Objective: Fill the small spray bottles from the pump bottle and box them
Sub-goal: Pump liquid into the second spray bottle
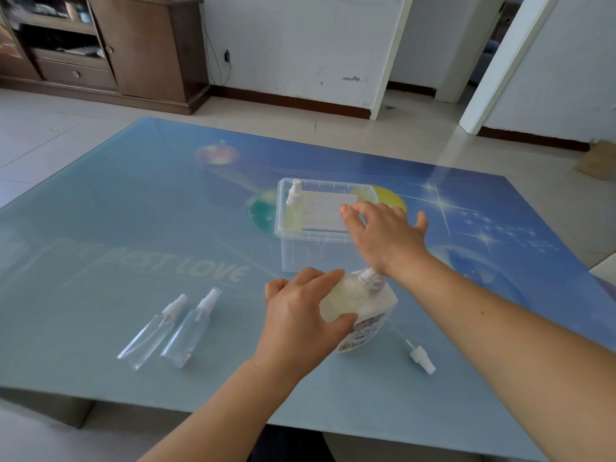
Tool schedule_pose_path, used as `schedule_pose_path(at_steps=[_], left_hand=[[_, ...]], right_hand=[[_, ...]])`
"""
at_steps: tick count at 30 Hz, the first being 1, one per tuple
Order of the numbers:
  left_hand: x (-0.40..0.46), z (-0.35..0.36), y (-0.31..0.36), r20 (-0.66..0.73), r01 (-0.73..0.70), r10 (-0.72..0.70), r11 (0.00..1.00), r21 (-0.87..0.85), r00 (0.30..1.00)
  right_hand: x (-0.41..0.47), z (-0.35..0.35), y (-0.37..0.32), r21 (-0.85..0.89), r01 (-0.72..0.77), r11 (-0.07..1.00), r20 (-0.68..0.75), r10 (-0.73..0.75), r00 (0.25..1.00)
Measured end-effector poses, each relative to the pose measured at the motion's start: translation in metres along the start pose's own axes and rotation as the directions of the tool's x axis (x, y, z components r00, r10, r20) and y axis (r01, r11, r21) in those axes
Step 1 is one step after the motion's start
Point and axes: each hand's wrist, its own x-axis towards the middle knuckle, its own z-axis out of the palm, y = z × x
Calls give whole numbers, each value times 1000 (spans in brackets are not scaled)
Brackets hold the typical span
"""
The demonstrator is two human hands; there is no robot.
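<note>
Brightness: even, soft daylight; the room is well lit, nothing is blown out.
Source: light seems to come from the far side, judging by the pale sheen on the glossy surface (133, 228).
Glare: a broad milky reflection washes out the left and near parts of the surface, fading its printed lettering.
Shadows: faint and soft; the wooden cabinet (100, 45) at far left holds the darkest tones.
Distortion: wide-angle bending; the door frame (506, 61) at far right leans, and surface edges splay outward.
Sharpness: centre fairly crisp; corners soften, slight smear at the edges.
</note>
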Motion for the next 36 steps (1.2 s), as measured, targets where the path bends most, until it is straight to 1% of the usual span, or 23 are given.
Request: schedule_pose_path(at_steps=[4,8,13,16,19,21,23,25,27,30,34,36], left_hand=[[1,-2,2,8,-5,5,1000,1,1000],[-2,1,-2,4,-7,7,1000,-4,1000],[-5,2,-3,28,29,-29,999,-16,999],[-6,2,-1,36,51,-50,999,-17,998],[-6,1,2,43,75,-74,997,-32,996],[-6,1,3,42,99,-96,992,-76,994],[-7,0,4,35,114,-110,987,-112,993],[-9,1,5,36,138,-135,982,-132,990],[-10,0,8,46,170,-165,975,-145,985],[-14,-1,13,66,197,-189,970,-142,980],[-21,-3,19,53,232,-226,959,-161,973],[-24,-5,22,42,243,-240,954,-175,970]], right_hand=[[1,-3,0,8,4,1000,-15,-3,1000],[-1,2,0,19,-1,1000,1,1,1000],[-3,10,2,0,-6,1000,8,6,1000],[-3,10,3,26,-23,999,10,22,1000],[1,5,2,78,-53,996,28,51,998],[2,1,1,136,-63,989,50,57,997],[4,-3,3,232,-98,968,110,73,991],[5,-5,6,358,-137,924,170,80,982],[7,-6,9,456,-148,878,181,71,981],[2,-9,5,535,-140,833,134,80,988],[-8,-14,15,558,-71,827,49,53,997],[-14,-13,26,557,-65,828,26,60,998]])
